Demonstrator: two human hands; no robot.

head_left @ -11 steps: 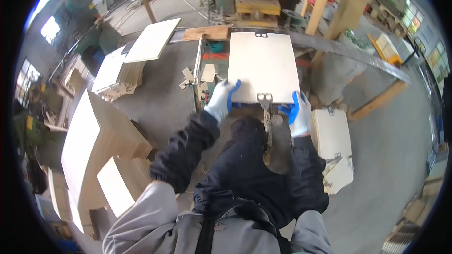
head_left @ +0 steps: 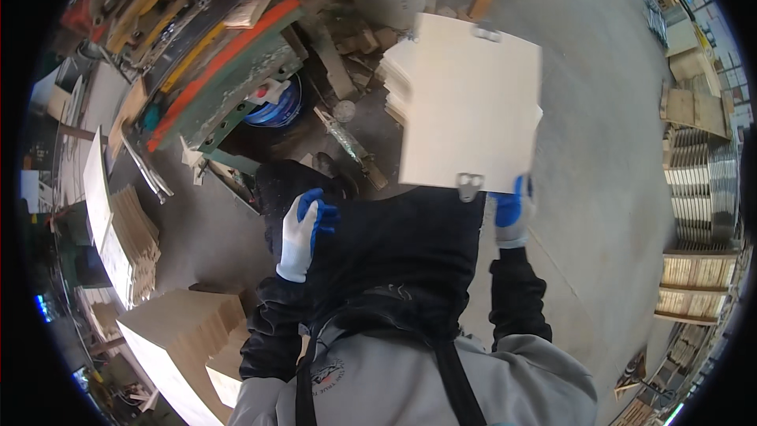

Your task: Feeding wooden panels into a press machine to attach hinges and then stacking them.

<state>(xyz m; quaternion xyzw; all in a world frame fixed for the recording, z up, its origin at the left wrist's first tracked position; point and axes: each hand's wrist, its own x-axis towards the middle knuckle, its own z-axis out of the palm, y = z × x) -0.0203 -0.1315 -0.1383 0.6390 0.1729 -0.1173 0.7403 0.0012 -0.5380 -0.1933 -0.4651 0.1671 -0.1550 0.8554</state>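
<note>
Now clear of the green-and-red machine [head_left: 241,71], the pale board [head_left: 473,102] appears over a stack [head_left: 397,72] ahead of the hands, while a blue bucket [head_left: 284,110], contents unclear, stands beyond the left hand [head_left: 303,227], loosely curled after letting go, the right hand [head_left: 511,211] alone clamping the board's near edge.

The panel [head_left: 473,102] looks like smooth, matt pale wood and its fitting [head_left: 471,184] like shiny grey metal, while the gloves [head_left: 297,234] seem white knit cloth coated in rubbery blue, and the floor [head_left: 603,189] matt, faintly marked concrete.
</note>
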